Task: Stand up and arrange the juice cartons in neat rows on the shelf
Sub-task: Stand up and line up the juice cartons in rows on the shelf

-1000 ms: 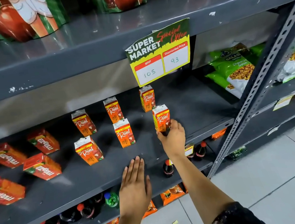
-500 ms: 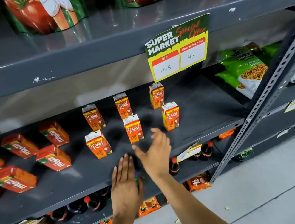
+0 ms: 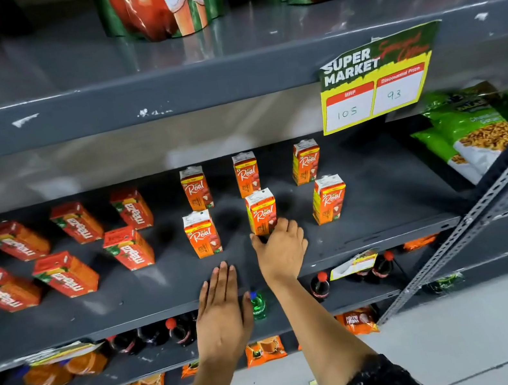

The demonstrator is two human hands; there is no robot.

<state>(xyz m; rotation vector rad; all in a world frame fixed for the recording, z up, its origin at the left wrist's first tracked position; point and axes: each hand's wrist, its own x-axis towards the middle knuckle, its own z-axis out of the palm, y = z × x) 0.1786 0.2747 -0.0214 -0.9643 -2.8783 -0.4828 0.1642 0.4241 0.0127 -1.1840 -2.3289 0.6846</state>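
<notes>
The right hand (image 3: 281, 252) has its fingers (image 3: 282, 226) round the bottom of the middle front juice carton (image 3: 261, 211) on the shelf (image 3: 367, 206). The left hand (image 3: 221, 313) lies flat, holding nothing. The carton looks light and tippy — pinch it low on both sides.

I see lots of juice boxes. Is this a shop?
Most likely a supermarket aisle: a price tag reading "Super Market" hangs on grey metal shelving stocked with juice cartons, snack bags and cola bottles.
</notes>
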